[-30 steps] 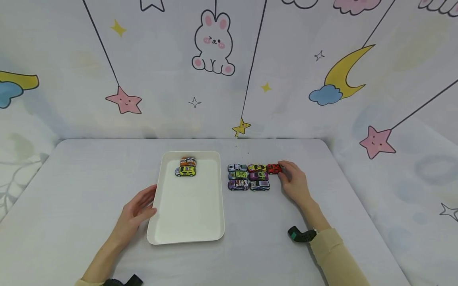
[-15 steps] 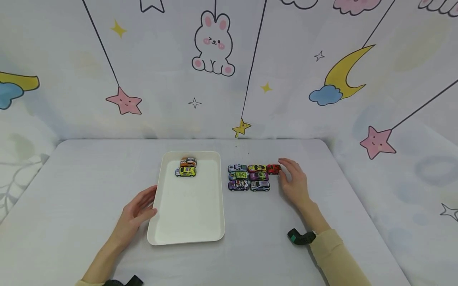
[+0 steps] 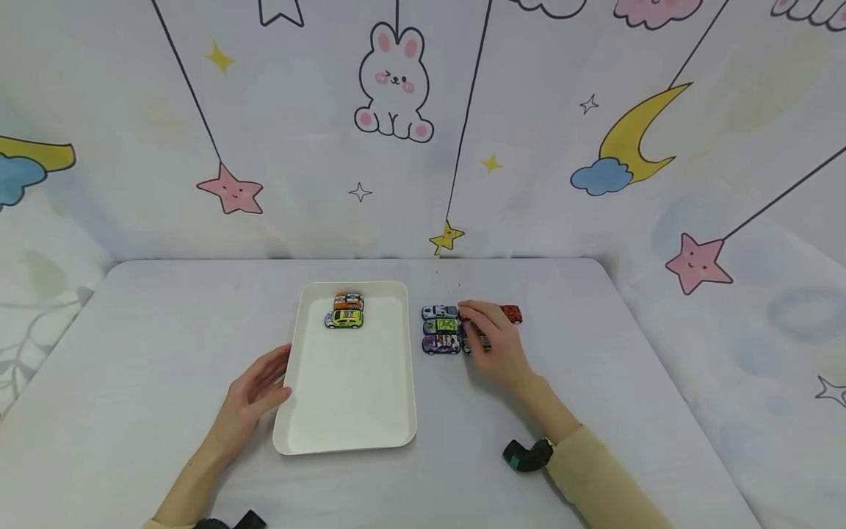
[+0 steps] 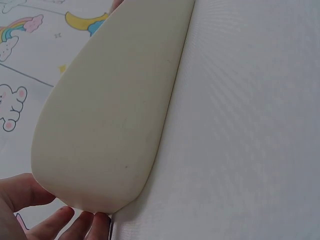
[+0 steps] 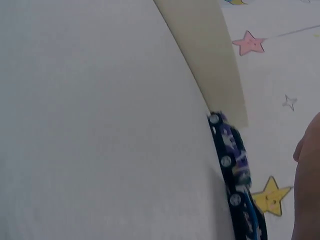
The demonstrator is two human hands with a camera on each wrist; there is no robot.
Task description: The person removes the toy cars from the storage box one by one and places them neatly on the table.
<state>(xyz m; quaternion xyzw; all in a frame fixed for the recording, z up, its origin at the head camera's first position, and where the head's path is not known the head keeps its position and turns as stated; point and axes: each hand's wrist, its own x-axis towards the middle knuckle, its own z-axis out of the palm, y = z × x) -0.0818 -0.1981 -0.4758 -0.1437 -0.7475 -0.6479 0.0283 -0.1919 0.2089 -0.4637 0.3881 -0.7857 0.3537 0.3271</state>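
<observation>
My left hand (image 3: 252, 391) rests against the left side of a white tray (image 3: 344, 411); in the left wrist view its fingertips touch the tray's outer wall (image 4: 105, 115). Two toy cars, one orange (image 3: 348, 301) and one yellow (image 3: 344, 319), stand inside near the far end. Right of the tray, my right hand (image 3: 504, 349) is over the second column of toy cars, thumb and forefinger apart, hiding most of them. A white car (image 3: 439, 312), a green car (image 3: 440, 326) and a purple car (image 3: 440, 344) form the near column. The red car (image 3: 512, 314) shows behind my hand.
The things lie on a white-covered table (image 3: 165, 330), with a cartoon-printed cloth (image 3: 297, 132) behind it. A black wrist device (image 3: 529, 455) sits at my right cuff. In the right wrist view, the purple car (image 5: 233, 150) stands in front of the tray wall (image 5: 205, 55).
My right hand has moved left, from beside the red car to over the second column of cars. The red car is no longer touched. My left hand and the tray stay put.
</observation>
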